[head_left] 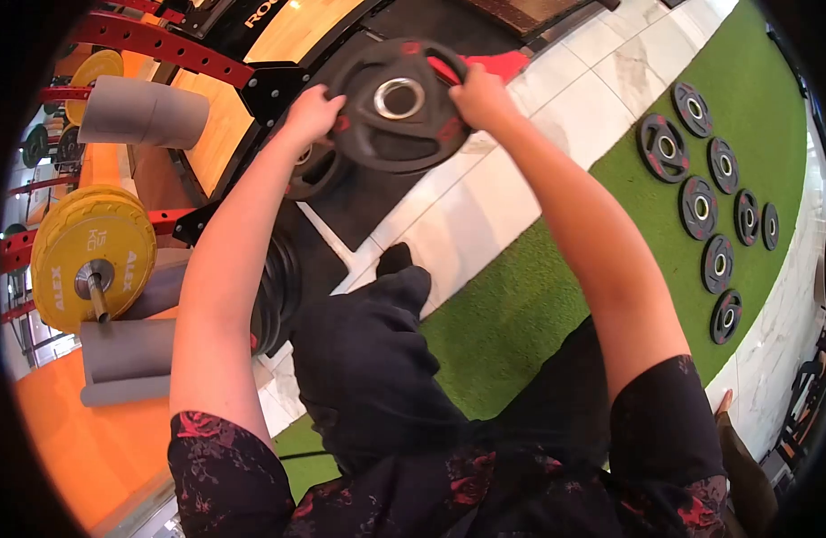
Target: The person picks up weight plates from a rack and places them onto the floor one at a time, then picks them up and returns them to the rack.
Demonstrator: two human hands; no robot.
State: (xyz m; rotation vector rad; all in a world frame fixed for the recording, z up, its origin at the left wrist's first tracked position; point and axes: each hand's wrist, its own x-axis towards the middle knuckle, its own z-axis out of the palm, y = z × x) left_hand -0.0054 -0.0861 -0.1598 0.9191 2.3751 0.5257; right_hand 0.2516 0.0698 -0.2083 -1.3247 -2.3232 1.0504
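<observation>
Both my arms reach forward to a large black weight plate with red marks and a metal centre ring. My left hand grips its left edge, fingers wrapped round the rim. On the opposite edge, my right hand is closed round the rim near a grip opening. The plate's face is turned up toward me. Partly hidden below and left of it is another black plate. Several smaller black plates lie flat on the green turf to the right.
At the left are a red rack, yellow 15 KG plates on a bar, and grey rolls. More black plates stand beside my left arm. Another person's hand shows at the lower right.
</observation>
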